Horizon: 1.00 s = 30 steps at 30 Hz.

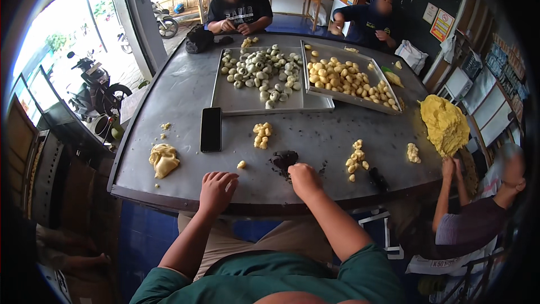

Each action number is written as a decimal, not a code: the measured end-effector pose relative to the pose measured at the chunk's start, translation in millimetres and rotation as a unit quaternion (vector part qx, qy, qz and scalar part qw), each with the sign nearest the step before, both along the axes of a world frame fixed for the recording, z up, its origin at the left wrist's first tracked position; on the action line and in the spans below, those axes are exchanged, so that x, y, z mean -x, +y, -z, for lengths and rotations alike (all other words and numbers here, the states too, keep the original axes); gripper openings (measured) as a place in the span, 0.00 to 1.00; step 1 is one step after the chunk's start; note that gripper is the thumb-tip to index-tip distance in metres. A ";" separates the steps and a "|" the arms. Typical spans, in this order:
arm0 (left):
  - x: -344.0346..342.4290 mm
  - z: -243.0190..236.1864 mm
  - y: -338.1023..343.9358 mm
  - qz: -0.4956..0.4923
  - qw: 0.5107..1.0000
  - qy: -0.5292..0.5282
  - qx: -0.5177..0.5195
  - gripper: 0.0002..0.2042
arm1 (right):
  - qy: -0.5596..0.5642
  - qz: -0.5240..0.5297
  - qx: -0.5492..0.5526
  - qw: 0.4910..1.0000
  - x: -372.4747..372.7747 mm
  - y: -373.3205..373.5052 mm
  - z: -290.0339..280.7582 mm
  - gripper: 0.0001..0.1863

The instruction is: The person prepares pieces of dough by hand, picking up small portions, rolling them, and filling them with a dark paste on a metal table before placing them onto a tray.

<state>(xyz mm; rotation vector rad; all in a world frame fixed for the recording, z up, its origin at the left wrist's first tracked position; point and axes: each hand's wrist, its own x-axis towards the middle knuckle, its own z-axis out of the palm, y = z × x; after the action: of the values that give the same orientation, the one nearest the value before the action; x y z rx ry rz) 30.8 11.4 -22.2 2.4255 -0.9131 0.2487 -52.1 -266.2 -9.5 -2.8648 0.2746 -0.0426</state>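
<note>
My left hand [218, 190] rests palm down near the table's front edge, fingers stretched out and holding nothing visible. Just beyond it to the right lies a small piece of pale dough [242, 165]. My right hand [305, 181] is closed at the near right side of a lump of dark filling paste [284, 160], its fingertips pinching at the paste and partly hidden. Dark crumbs surround the lump. Behind it sits a cluster of small pale dough pieces [262, 135]. A smooth mound of pale dough [164, 160] lies to the left.
A black phone [211, 129] lies on the metal table [169, 90]. Behind are a tray of greenish balls [264, 70] and a tray of yellow balls [349, 79]. More dough pieces [355, 159] and a big yellow dough heap [443, 125] lie right. Three co-workers surround the table.
</note>
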 end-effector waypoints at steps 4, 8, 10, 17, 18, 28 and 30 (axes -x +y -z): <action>0.6 1.2 -3.4 0.004 1.000 0.013 -0.001 0.10 | -0.280 0.052 -0.122 0.951 8.2 -15.1 9.6 0.09; -0.7 0.8 -15.2 0.027 0.999 0.024 -0.002 0.12 | -0.274 0.101 -0.003 0.956 31.5 -20.0 54.7 0.13; -4.8 6.8 -10.6 0.037 0.998 0.039 -0.039 0.14 | -0.207 0.071 -0.070 0.973 32.0 -7.9 47.4 0.13; 0.3 -3.6 -7.4 0.008 1.000 0.024 0.000 0.12 | -0.191 0.118 0.015 0.974 -15.0 -7.7 32.3 0.23; 1.2 -3.7 -7.1 -0.001 1.000 0.026 -0.001 0.12 | -0.156 0.128 0.034 0.979 -16.4 -2.7 36.6 0.23; -0.5 1.3 -3.7 0.016 1.000 0.010 0.025 0.10 | -0.265 0.093 -0.078 0.957 34.5 -23.0 35.7 0.11; -3.4 6.4 -3.9 0.034 0.999 0.016 0.033 0.11 | -0.286 0.097 0.014 0.953 44.2 -24.2 59.3 0.10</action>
<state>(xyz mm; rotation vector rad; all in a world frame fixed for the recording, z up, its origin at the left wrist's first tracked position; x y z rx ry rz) 34.2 7.5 -28.6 2.3257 -0.9569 0.2108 -96.2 -290.5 -68.8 -2.6883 0.4283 -0.8964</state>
